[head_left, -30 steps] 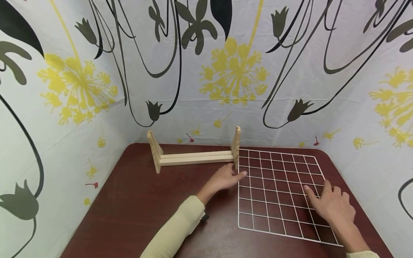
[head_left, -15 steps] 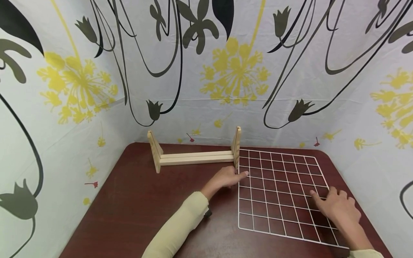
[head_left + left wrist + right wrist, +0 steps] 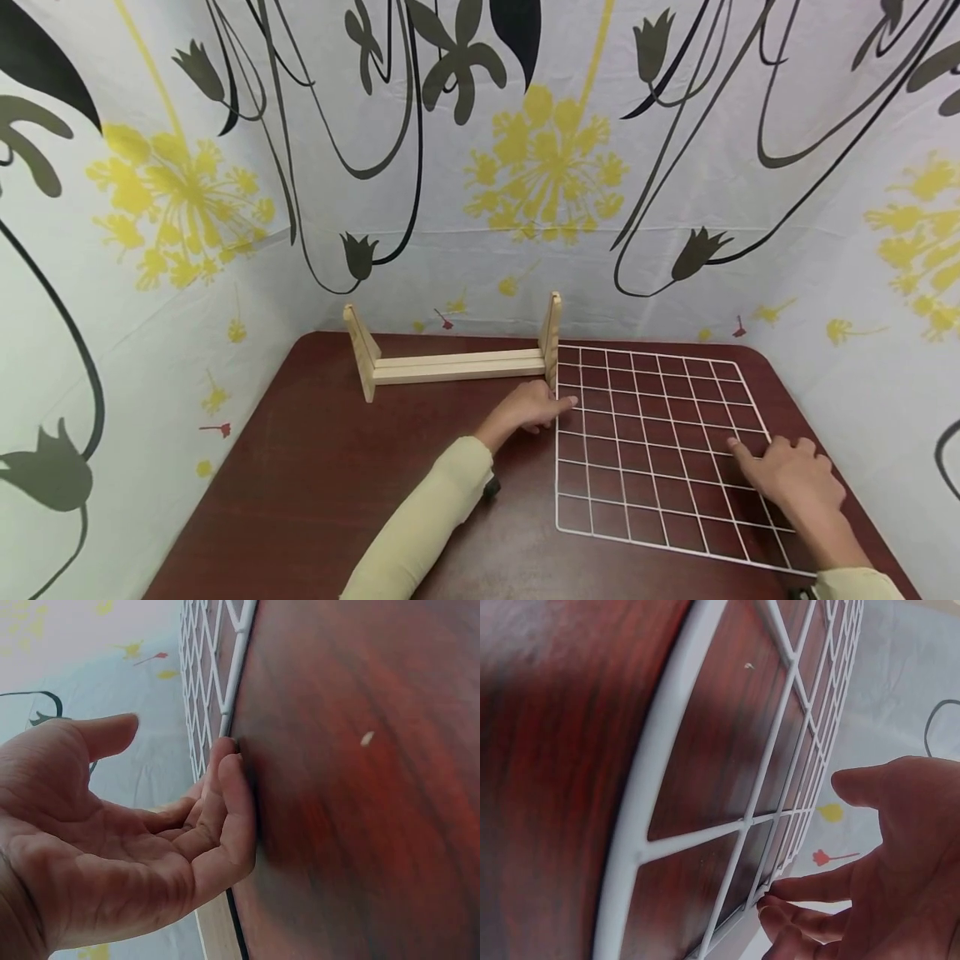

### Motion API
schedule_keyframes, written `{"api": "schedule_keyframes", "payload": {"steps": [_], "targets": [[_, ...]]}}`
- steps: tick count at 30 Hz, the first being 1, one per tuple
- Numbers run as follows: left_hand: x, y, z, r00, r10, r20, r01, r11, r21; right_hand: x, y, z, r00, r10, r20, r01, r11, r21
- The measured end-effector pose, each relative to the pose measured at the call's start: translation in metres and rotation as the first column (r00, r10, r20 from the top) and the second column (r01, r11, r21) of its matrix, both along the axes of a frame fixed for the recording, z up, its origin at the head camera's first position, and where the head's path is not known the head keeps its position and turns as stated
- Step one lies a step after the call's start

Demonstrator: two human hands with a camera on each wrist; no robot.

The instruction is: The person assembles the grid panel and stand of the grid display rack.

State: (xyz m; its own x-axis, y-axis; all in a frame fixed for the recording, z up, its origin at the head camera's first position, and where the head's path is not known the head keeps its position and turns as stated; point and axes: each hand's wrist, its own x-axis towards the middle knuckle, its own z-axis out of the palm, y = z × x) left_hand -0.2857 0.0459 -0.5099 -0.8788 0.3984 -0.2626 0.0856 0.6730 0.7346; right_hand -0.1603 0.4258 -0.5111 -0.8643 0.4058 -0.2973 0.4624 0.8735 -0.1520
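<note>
Left hand and right hand, relaxed with thumbs apart, flank the grid; even support from both should keep it level.

The table has a dark reddish-brown top with visible wood grain, and its far corners are rounded. On the right part of it lies a white wire grid with many openings. To the left of this grid, near the far edge, there is a pale wooden stand with two raised ends.
</note>
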Motion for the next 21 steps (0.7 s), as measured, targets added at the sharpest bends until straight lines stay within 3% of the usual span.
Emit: {"api": "schedule_keyframes", "payload": {"steps": [9, 14, 21], "targets": [[-0.008, 0.009, -0.003, 0.995, 0.087, 0.043, -0.087, 0.996, 0.009, -0.010, 0.014, 0.000, 0.997, 0.037, -0.066, -0.036, 0.999, 0.015], [-0.009, 0.015, -0.005, 0.991, 0.134, -0.014, -0.134, 0.989, -0.061, -0.019, 0.025, 0.002, 0.992, 0.095, -0.085, -0.096, 0.995, -0.006], [-0.011, 0.021, -0.007, 0.987, 0.126, -0.098, -0.144, 0.971, -0.192, -0.024, 0.031, 0.009, 0.993, 0.099, -0.066, -0.102, 0.994, -0.042]]}}
